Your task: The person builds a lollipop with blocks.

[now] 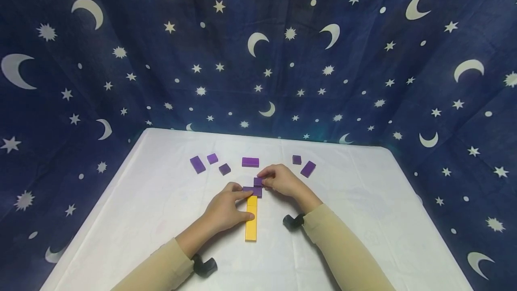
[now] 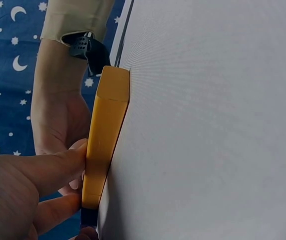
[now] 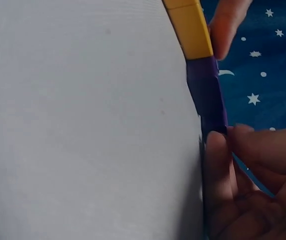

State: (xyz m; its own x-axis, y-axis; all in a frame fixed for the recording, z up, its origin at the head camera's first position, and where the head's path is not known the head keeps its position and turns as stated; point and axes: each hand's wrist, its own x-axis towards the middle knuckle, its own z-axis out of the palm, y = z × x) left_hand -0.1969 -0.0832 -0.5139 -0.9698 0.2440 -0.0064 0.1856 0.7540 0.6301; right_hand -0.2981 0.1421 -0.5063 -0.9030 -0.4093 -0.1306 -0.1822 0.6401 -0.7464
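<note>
My right hand (image 1: 282, 181) pinches a small purple block (image 1: 257, 181) between thumb and fingers, at the far edge of a purple rectangular block (image 1: 257, 193). That block lies crosswise at the far end of a yellow row: a short yellow block (image 1: 252, 200), then a long yellow block (image 1: 251, 231). With its fingers stretched out, my left hand (image 1: 222, 208) rests on the row. Its thumb touches the long yellow block's side, and a fingertip presses on the purple rectangular block. In the right wrist view, the fingers (image 3: 217, 155) partly hide the small purple block.
On the white table (image 1: 343, 237), several loose purple blocks lie beyond the hands: a rectangular one (image 1: 198, 164) and small ones (image 1: 212, 158) at left, another rectangular one (image 1: 250, 162) in the middle, a small one (image 1: 296, 160) and a rectangular one (image 1: 308, 169) at right. Star-and-moon cloth (image 1: 258, 80) hangs behind.
</note>
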